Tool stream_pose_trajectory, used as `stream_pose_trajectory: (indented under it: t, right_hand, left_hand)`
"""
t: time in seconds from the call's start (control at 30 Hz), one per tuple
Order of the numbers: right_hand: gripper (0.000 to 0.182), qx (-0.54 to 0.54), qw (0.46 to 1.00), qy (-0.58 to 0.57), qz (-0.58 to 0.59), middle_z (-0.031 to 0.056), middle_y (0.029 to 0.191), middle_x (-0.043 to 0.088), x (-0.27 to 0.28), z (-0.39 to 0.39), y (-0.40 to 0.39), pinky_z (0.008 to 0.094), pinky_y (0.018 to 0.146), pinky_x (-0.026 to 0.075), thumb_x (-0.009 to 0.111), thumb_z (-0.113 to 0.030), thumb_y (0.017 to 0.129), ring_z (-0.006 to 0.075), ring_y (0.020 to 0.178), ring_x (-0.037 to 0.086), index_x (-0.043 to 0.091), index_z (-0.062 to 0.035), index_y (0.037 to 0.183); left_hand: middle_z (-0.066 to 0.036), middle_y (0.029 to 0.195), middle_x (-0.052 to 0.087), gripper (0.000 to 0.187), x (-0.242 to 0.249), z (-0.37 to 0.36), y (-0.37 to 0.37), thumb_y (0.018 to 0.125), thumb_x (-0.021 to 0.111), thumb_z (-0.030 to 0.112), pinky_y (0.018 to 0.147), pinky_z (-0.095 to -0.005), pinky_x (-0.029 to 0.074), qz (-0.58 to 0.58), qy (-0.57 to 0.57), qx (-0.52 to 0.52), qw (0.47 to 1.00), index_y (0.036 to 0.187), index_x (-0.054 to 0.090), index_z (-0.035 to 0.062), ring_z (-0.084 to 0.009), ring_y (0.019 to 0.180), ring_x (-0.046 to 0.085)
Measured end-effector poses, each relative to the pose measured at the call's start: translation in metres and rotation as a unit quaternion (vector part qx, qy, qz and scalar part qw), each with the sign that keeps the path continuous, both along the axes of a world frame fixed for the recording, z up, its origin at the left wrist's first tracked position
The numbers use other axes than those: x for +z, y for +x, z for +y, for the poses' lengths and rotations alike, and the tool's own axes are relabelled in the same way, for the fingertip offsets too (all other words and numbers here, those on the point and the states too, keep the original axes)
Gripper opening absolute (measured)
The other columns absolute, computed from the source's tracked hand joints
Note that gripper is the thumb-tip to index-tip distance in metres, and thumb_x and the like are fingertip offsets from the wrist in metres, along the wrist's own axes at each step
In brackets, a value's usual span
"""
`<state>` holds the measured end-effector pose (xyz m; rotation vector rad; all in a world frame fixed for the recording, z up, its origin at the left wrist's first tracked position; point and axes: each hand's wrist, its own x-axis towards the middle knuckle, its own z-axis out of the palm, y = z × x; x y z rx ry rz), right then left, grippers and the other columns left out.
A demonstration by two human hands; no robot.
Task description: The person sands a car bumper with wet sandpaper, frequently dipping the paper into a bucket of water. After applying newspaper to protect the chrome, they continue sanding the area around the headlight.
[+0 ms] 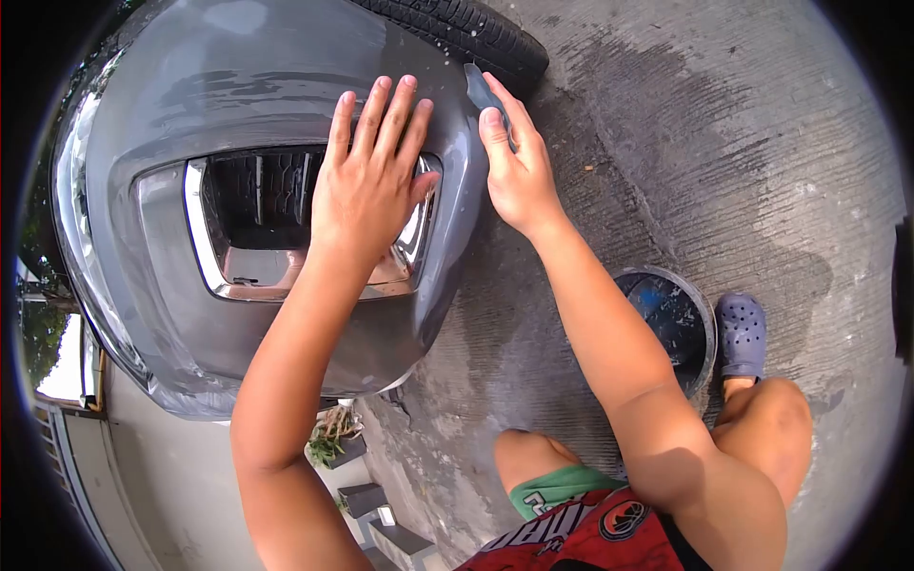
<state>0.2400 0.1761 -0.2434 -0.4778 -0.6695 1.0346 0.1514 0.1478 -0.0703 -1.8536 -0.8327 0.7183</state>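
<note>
A grey car bumper fills the upper left, with wet streaks over its paint. My left hand lies over it with fingers spread, its fingertips on the panel above the chrome-edged fog-light recess. The palm covers part of that opening. At the bumper's right edge, beside the tire, is my right hand. Between its thumb and fingers it grips a thin, bent piece of grey sandpaper; the fingers hide part of it.
A dark bucket with liquid inside stands on the grooved concrete, partly behind my right forearm. My foot in a purple clog is just right of it. Potted plants stand beyond the car at the lower left, near a wall.
</note>
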Motion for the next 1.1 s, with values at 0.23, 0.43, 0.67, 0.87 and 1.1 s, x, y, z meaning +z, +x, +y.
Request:
stream_pose_trajectory:
  t: [0.23, 0.43, 0.67, 0.87, 1.1]
  right_hand:
    - [0.065, -0.091, 0.935, 0.042, -0.340, 0.0272, 0.168, 0.040, -0.001, -0.025, -0.028, 0.0587, 0.130, 0.023, 0.049, -0.035, 0.113, 0.0430, 0.158, 0.035, 0.037, 0.0058, 0.162]
    - [0.077, 0.025, 0.924, 0.068, -0.374, 0.0259, 0.176, 0.024, 0.033, 0.064, -0.013, 0.0545, 0.134, 0.010, 0.030, -0.050, 0.116, 0.0379, 0.165, 0.018, 0.022, 0.0063, 0.168]
    - [0.084, 0.069, 0.896, 0.096, -0.428, 0.0286, 0.177, 0.015, 0.016, -0.001, 0.002, 0.0530, 0.135, 0.005, 0.021, -0.056, 0.115, 0.0397, 0.166, 0.013, 0.014, 0.0088, 0.169]
    - [0.083, 0.106, 0.923, 0.061, -0.366, 0.0224, 0.179, 0.015, 0.014, 0.051, 0.004, 0.0493, 0.135, 0.002, 0.021, -0.058, 0.115, 0.0323, 0.167, 0.011, 0.014, 0.0023, 0.171]
    - [0.080, 0.086, 0.923, 0.072, -0.368, 0.0258, 0.179, 0.011, 0.028, 0.079, -0.005, 0.0487, 0.135, 0.005, 0.022, -0.053, 0.116, 0.0356, 0.167, 0.009, 0.012, 0.0047, 0.170]
  left_hand:
    - [-0.005, 0.166, 0.048, 0.068, 0.085, -0.012, 0.009, 0.101, 0.065, 0.049, 0.130, -0.0522, 0.028, 0.038, 0.051, -0.001, 0.998, 0.163, 0.047, 0.0286, -0.0293, 0.154, 0.043]
    - [-0.012, 0.170, 0.045, 0.071, 0.264, -0.105, -0.059, 0.107, 0.058, 0.051, 0.128, -0.0567, 0.029, -0.016, 0.178, 0.011, 0.984, 0.166, 0.044, 0.0158, -0.0355, 0.159, 0.037]
    - [-0.023, 0.173, 0.035, 0.075, 0.209, -0.173, -0.180, 0.110, 0.043, 0.047, 0.130, -0.0556, 0.021, -0.160, 0.237, -0.050, 0.957, 0.167, 0.032, -0.0003, -0.0441, 0.160, 0.031]
    - [-0.023, 0.169, 0.041, 0.069, 0.206, -0.169, -0.181, 0.108, 0.043, 0.038, 0.130, -0.0554, 0.022, -0.167, 0.259, -0.063, 0.949, 0.165, 0.037, -0.0008, -0.0440, 0.158, 0.036]
    - [-0.021, 0.168, 0.043, 0.069, 0.203, -0.166, -0.184, 0.112, 0.037, 0.046, 0.130, -0.0561, 0.025, -0.189, 0.268, -0.079, 0.941, 0.164, 0.042, 0.0005, -0.0413, 0.158, 0.037]
